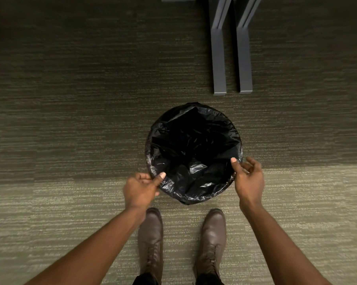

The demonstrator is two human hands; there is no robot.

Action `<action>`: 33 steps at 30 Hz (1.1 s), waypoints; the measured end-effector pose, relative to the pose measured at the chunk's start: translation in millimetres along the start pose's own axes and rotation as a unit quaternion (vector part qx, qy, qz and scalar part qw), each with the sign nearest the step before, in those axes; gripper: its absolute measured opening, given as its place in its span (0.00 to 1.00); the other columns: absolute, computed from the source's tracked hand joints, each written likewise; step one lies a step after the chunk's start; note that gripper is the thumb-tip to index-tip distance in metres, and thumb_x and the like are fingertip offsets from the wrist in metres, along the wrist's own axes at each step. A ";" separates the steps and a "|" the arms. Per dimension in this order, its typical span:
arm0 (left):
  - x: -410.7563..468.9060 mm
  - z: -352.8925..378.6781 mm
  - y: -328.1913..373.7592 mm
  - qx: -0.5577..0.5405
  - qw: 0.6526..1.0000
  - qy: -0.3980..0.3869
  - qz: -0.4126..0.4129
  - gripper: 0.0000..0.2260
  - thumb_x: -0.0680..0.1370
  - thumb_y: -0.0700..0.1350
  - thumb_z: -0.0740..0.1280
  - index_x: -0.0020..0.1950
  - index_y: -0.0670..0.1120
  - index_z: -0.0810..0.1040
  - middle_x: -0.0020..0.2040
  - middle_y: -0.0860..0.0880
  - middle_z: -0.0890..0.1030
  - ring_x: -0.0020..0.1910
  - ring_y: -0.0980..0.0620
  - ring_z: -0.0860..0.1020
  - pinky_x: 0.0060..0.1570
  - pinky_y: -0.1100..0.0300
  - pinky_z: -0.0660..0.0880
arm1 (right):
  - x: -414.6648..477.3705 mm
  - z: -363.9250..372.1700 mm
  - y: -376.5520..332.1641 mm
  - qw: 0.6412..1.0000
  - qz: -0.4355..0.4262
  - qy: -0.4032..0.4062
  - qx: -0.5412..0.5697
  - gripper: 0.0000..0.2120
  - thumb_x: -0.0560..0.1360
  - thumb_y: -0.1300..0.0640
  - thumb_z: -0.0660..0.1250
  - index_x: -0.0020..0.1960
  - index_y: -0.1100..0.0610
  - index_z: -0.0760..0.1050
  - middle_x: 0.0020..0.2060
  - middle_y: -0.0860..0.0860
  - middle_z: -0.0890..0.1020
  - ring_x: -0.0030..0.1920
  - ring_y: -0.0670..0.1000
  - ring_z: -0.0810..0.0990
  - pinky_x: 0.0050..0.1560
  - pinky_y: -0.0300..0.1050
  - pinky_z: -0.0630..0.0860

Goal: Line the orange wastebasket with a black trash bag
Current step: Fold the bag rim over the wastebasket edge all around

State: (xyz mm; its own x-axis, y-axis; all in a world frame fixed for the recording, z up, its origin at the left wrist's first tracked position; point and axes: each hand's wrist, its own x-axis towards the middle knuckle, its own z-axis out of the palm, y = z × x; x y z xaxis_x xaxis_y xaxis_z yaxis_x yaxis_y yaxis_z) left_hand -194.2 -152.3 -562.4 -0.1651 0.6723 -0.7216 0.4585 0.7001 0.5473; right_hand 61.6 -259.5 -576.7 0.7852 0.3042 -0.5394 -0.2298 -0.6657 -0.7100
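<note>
Black trash bag (194, 153): draped over wastebasket rim, nearly seated. Left hand (140, 190) at seven o'clock, right hand (248, 177) at four, both pinching film; final tucking likely remains.

Both bare arms reach down toward the black trash bag (194, 153). The left hand (141, 189) pinches its near-left edge, thumb on top. The right hand (248, 179) pinches its near-right edge, fingers curled.
</note>
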 end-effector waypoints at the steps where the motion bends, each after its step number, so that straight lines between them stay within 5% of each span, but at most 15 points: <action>1: -4.4 4.7 -1.9 -0.027 0.999 -0.003 -0.022 0.16 0.74 0.47 0.82 0.53 0.42 0.80 0.48 0.41 0.88 0.45 0.43 0.90 0.42 0.54 0.88 | 5.7 1.4 -2.7 1.000 -0.008 -0.008 -0.006 0.30 0.79 0.46 0.77 0.75 0.56 0.72 0.64 0.51 0.84 0.62 0.53 0.85 0.66 0.53 0.82; 5: -8.3 22.3 -8.1 -0.107 0.992 0.004 -0.061 0.15 0.79 0.42 0.78 0.62 0.38 0.81 0.48 0.39 0.87 0.51 0.40 0.89 0.50 0.48 0.88 | 25.2 9.2 -2.4 0.998 -0.021 -0.030 -0.054 0.23 0.81 0.61 0.73 0.74 0.58 0.73 0.63 0.55 0.87 0.62 0.54 0.86 0.66 0.59 0.83; 9: -3.3 28.5 -14.0 -0.099 0.994 0.009 -0.052 0.10 0.81 0.42 0.76 0.59 0.38 0.83 0.39 0.49 0.86 0.42 0.47 0.86 0.46 0.51 0.88 | 36.2 9.0 2.0 0.993 -0.040 -0.048 -0.099 0.22 0.82 0.63 0.71 0.74 0.59 0.72 0.51 0.51 0.87 0.55 0.55 0.87 0.60 0.59 0.85; 13: -6.6 25.8 -14.6 -0.119 0.991 0.027 -0.052 0.16 0.79 0.50 0.78 0.59 0.44 0.78 0.48 0.45 0.86 0.47 0.47 0.87 0.49 0.50 0.88 | 40.7 4.7 0.7 0.995 0.008 -0.095 -0.021 0.21 0.80 0.59 0.75 0.70 0.57 0.75 0.54 0.52 0.89 0.55 0.53 0.89 0.61 0.57 0.85; 16: -17.6 23.5 -17.8 -0.097 0.991 0.059 -0.077 0.25 0.73 0.61 0.79 0.55 0.43 0.77 0.45 0.44 0.84 0.42 0.46 0.85 0.47 0.51 0.87 | 40.3 0.7 -4.3 0.998 -0.016 -0.065 -0.017 0.26 0.74 0.49 0.80 0.68 0.55 0.77 0.54 0.49 0.90 0.55 0.50 0.89 0.61 0.55 0.85; 19: -40.0 30.3 -22.4 -0.124 0.978 -0.031 -0.167 0.29 0.67 0.65 0.79 0.49 0.40 0.80 0.41 0.44 0.82 0.39 0.43 0.85 0.49 0.49 0.87 | 41.7 0.1 -11.5 0.997 -0.040 -0.050 -0.030 0.25 0.75 0.49 0.80 0.68 0.56 0.78 0.53 0.50 0.89 0.55 0.53 0.89 0.62 0.58 0.85; 25: -65.0 62.9 -18.9 -0.300 0.908 -0.100 -0.276 0.17 0.76 0.42 0.79 0.61 0.37 0.83 0.59 0.37 0.85 0.55 0.42 0.88 0.58 0.50 0.87 | 47.9 1.7 -16.2 0.994 -0.063 -0.064 -0.068 0.17 0.79 0.62 0.75 0.67 0.56 0.79 0.50 0.47 0.90 0.53 0.50 0.89 0.61 0.59 0.86; 28: -63.5 69.1 -16.3 -0.302 0.908 -0.073 -0.279 0.12 0.79 0.31 0.73 0.63 0.33 0.81 0.59 0.35 0.84 0.55 0.41 0.86 0.57 0.51 0.85 | 52.4 -1.3 -13.4 0.994 -0.052 -0.084 -0.051 0.17 0.79 0.63 0.75 0.66 0.55 0.79 0.46 0.46 0.91 0.52 0.49 0.90 0.60 0.57 0.86; 33: -61.2 69.2 -12.2 -0.257 0.929 -0.056 -0.260 0.04 0.81 0.31 0.72 0.54 0.36 0.81 0.56 0.36 0.84 0.53 0.41 0.86 0.60 0.48 0.85 | 58.1 -5.3 -13.4 0.994 -0.052 -0.091 -0.033 0.20 0.76 0.52 0.79 0.65 0.50 0.78 0.50 0.49 0.91 0.52 0.50 0.90 0.60 0.56 0.86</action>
State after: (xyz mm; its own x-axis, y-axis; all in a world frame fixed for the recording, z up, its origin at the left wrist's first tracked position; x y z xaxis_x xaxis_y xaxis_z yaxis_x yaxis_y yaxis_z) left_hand -129.3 -218.7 -554.2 -0.1419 0.2026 -0.9689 -0.1400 0.9649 0.2223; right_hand 113.3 -236.5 -596.2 0.6838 0.4890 -0.5416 -0.1093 -0.6652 -0.7386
